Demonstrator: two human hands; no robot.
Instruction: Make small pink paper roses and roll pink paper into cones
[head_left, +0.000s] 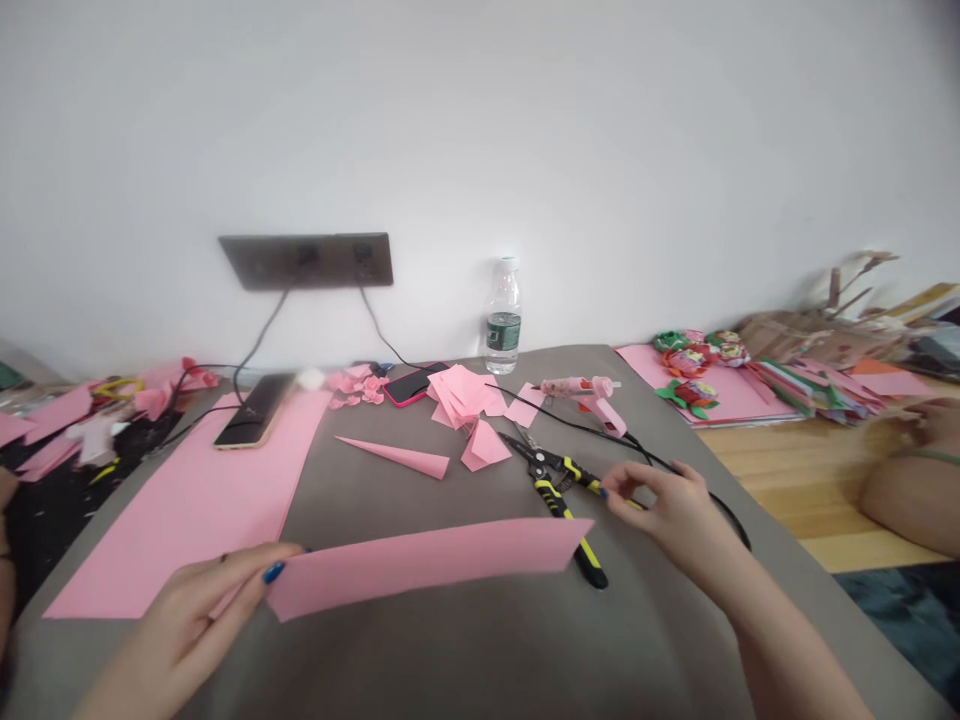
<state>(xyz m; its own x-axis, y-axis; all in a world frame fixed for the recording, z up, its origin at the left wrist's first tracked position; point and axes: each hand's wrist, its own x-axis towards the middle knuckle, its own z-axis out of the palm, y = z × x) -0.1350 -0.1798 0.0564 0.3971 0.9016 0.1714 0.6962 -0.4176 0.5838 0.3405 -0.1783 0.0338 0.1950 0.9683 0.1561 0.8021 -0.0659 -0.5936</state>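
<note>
A long strip of pink paper is pinched at its left end between the thumb and fingers of my left hand. The strip hangs above the grey table, its right end crossing in front of one handle of the black-and-yellow pliers. My right hand has its thumb and forefinger curled around the other plier handle. The pliers lie on the table with their handles spread. Beyond them are a rolled pink paper cone, a pile of cut pink paper pieces and a pink glue gun.
Pink sheets with a phone on them lie left. A water bottle stands by the wall below a socket panel. Paper flowers and stacked coloured strips sit right. Other people's arms show at both sides.
</note>
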